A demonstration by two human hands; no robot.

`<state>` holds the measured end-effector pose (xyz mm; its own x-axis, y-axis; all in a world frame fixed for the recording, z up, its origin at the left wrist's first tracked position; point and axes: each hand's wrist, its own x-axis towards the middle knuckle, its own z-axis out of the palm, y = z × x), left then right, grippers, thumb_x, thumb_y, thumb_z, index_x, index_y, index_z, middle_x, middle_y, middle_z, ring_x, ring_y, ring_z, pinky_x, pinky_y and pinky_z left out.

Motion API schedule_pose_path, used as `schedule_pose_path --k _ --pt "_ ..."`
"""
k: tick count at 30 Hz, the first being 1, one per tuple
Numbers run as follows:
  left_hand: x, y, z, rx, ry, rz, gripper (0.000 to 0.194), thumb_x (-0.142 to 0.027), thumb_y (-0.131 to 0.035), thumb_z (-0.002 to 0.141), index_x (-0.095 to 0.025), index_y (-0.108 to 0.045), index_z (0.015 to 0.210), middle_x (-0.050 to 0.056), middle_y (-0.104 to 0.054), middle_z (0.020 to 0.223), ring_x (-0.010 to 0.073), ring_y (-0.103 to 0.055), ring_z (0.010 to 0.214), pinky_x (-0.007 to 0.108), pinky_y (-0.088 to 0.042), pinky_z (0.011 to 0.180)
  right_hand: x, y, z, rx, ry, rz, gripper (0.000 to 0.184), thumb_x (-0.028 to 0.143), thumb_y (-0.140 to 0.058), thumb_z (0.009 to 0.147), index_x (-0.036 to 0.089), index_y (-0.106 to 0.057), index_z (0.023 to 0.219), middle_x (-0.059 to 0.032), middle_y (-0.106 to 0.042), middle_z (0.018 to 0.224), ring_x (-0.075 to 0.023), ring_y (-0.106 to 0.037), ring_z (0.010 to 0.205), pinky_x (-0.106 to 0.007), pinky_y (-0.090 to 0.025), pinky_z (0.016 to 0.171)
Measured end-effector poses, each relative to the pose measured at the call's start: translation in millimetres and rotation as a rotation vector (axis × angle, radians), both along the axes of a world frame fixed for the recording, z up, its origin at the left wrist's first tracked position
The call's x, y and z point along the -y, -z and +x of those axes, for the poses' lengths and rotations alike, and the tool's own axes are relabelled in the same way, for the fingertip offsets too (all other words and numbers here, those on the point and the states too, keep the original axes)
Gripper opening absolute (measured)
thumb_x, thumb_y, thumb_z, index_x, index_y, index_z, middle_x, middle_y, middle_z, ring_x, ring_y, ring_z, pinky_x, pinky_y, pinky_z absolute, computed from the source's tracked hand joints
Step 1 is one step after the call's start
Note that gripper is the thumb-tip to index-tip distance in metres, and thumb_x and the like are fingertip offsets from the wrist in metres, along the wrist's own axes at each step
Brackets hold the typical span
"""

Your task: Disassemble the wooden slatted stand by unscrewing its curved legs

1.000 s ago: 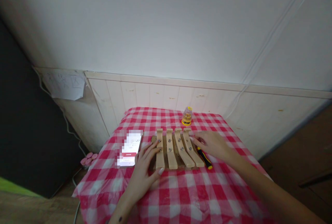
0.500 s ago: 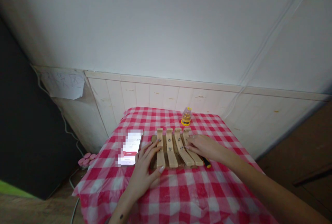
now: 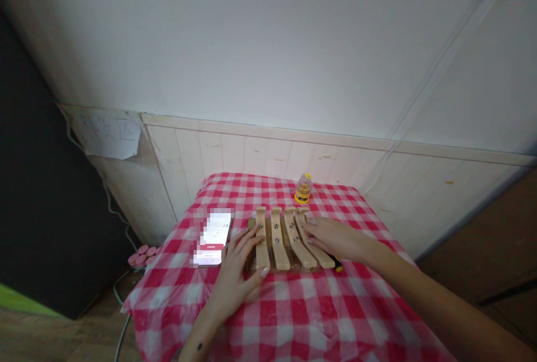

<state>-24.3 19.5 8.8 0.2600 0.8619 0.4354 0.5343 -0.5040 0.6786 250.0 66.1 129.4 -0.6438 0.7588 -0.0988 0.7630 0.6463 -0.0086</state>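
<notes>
Several curved pale wooden pieces (image 3: 280, 250) lie side by side on a brownish backing (image 3: 271, 226), with small dark metal fittings that look like screws on their faces. My left hand (image 3: 239, 261) rests at the leftmost wooden piece (image 3: 262, 253), fingers spread, their tips on its upper half and the thumb by its lower end. From the right, my right hand (image 3: 335, 236) lies palm down with fingers stretched over the rightmost wooden piece (image 3: 321, 257). Beside that piece pokes out a black and yellow handle (image 3: 338, 264); the remainder of it is hidden.
A lit phone (image 3: 213, 239) lies left of the wooden pieces. Behind them stands a clear-topped yellow screwdriver bit holder (image 3: 302, 188). The small table has a red checked cloth (image 3: 285, 317) and meets a white wall (image 3: 268, 71). Pink round objects (image 3: 143, 255) sit off its left side.
My right hand's fingers have shifted slightly and look straighter on the rightmost piece. My left hand keeps its place. The whole view has moved a little.
</notes>
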Motion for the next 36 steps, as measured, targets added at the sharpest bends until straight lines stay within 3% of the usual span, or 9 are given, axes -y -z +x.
schedule_pose_path --k 4,7,10,16,21,27,30,36 --pt "0 0.8 0 -0.006 0.004 -0.01 0.044 -0.039 -0.063 0.094 -0.031 -0.056 0.137 0.008 -0.049 0.158 0.0358 -0.04 0.145 0.065 -0.034 0.114 1 -7.1 -2 0.074 0.046 0.057 0.019 0.027 -0.057 0.1 0.015 -0.072 0.101 -0.0119 -0.077 0.101 -0.0246 -0.073 0.089 -0.032 -0.053 0.077" --pt "0 0.4 0 -0.005 0.0 -0.01 0.044 -0.04 -0.063 0.095 -0.031 -0.056 0.137 0.007 -0.049 0.158 0.0355 -0.04 0.145 0.065 -0.033 0.115 3 -7.6 -7 0.147 0.116 0.103 0.032 0.033 -0.053 0.102 0.015 -0.074 0.087 -0.012 -0.078 0.091 -0.0263 -0.073 0.084 -0.031 -0.05 0.07" --pt "1 -0.9 0 -0.005 0.002 -0.012 0.045 -0.041 -0.063 0.095 -0.031 -0.056 0.138 0.008 -0.049 0.158 0.0354 -0.04 0.145 0.064 -0.032 0.116 4 -4.6 -10 0.16 0.111 0.078 0.035 0.028 -0.048 0.104 0.015 -0.075 0.085 -0.0122 -0.077 0.089 -0.026 -0.074 0.084 -0.032 -0.049 0.071" --pt "1 0.3 -1 -0.008 0.011 -0.014 0.045 -0.039 -0.061 0.095 -0.031 -0.055 0.139 0.008 -0.048 0.159 0.0357 -0.039 0.146 0.065 -0.032 0.115 0 1.8 -2 0.097 0.059 0.016 0.023 0.02 -0.051 0.101 0.015 -0.071 0.092 -0.0103 -0.075 0.097 -0.0214 -0.071 0.087 -0.029 -0.049 0.076" --pt "1 1.9 -1 -0.011 0.007 -0.011 0.046 -0.039 -0.061 0.094 -0.03 -0.054 0.139 0.009 -0.048 0.159 0.0362 -0.038 0.146 0.065 -0.032 0.115 -9 6.4 10 -0.034 -0.006 -0.088 0.017 0.024 -0.051 0.1 0.017 -0.066 0.095 -0.0094 -0.072 0.098 -0.0199 -0.068 0.083 -0.027 -0.046 0.071" --pt "-1 0.5 -1 -0.026 0.012 -0.013 0.046 -0.04 -0.061 0.094 -0.03 -0.054 0.138 0.008 -0.048 0.159 0.0365 -0.039 0.146 0.065 -0.032 0.114 -7 5.3 6 0.043 0.103 0.033 0.032 0.042 -0.055 0.1 0.018 -0.067 0.083 -0.0087 -0.073 0.085 -0.0238 -0.067 0.076 -0.03 -0.038 0.062" --pt "-1 1.0 -1 -0.025 0.014 -0.004 0.046 -0.042 -0.061 0.094 -0.029 -0.055 0.138 0.009 -0.049 0.158 0.0366 -0.039 0.145 0.064 -0.032 0.115 -5 4.9 2 0.063 0.097 0.025 0.031 0.035 -0.054 0.101 0.018 -0.067 0.079 -0.0088 -0.073 0.085 -0.024 -0.068 0.079 -0.03 -0.039 0.065" --pt "-1 2.2 -2 -0.018 0.016 0.003 0.045 -0.041 -0.059 0.096 -0.031 -0.053 0.139 0.008 -0.048 0.159 0.0351 -0.038 0.146 0.064 -0.031 0.115 -7 4.3 7 -0.093 0.035 -0.128 0.015 0.023 -0.052 0.099 0.017 -0.064 0.092 -0.0101 -0.071 0.097 -0.021 -0.066 0.084 -0.029 -0.046 0.073"
